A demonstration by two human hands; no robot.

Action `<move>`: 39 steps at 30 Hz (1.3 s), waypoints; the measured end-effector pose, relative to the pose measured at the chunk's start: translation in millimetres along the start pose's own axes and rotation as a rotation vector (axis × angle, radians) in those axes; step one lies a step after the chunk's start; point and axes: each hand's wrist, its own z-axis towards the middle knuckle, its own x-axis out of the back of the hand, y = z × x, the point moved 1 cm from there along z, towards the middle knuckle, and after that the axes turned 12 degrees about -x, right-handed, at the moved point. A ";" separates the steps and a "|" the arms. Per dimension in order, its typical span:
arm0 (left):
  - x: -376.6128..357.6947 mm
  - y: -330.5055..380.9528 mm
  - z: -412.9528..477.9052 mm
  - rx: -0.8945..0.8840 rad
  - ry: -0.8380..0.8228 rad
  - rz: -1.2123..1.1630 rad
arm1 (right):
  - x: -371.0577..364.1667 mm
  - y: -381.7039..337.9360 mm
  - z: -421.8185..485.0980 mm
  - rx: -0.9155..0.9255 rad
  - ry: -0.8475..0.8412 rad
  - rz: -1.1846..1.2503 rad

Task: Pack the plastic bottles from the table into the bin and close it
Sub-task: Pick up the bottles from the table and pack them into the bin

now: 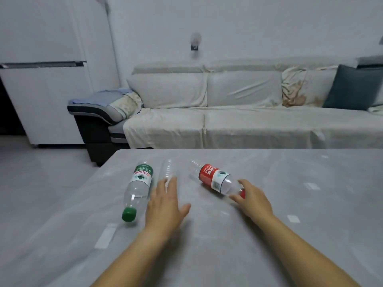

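Note:
Three empty plastic bottles lie on the grey table (269,235). The green-labelled bottle (137,187) lies at the left with its green cap toward me. A clear unlabelled bottle (167,169) lies in the middle, partly hidden by my left hand (164,206), whose spread fingers rest over its near end. The red-labelled bottle (217,180) lies to the right with its red cap toward me; my right hand (251,199) curls around its neck and cap, touching it. No bin is in view.
A cream-covered sofa (238,121) stands right behind the table's far edge, with a dark cushion (352,88) at its right end. A white fridge (41,90) stands at the back left. Bare floor (41,172) lies left of the table.

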 end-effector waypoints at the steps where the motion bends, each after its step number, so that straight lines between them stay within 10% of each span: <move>1: -4.8 -7.3 9.9 0.032 -0.045 0.071 | 2.3 4.0 -5.0 0.007 -0.002 0.004; 7: -4.1 -27.6 10.1 0.130 -0.177 0.135 | 32.7 34.0 -44.4 0.017 -0.022 0.103; 15: 190.0 30.4 -128.3 -0.198 0.264 -0.266 | 139.5 38.6 -178.2 0.195 0.177 0.359; 20: 238.6 27.7 -267.6 -0.199 -0.016 -0.231 | 202.4 48.2 -279.3 0.408 0.176 0.420; 27: 183.1 47.7 -358.8 -0.139 -0.381 -0.155 | 93.9 81.8 -352.5 0.307 -0.092 0.006; 39: 92.9 20.1 -325.7 -0.050 -0.479 -0.116 | -20.5 109.8 -346.4 0.404 -0.274 -0.422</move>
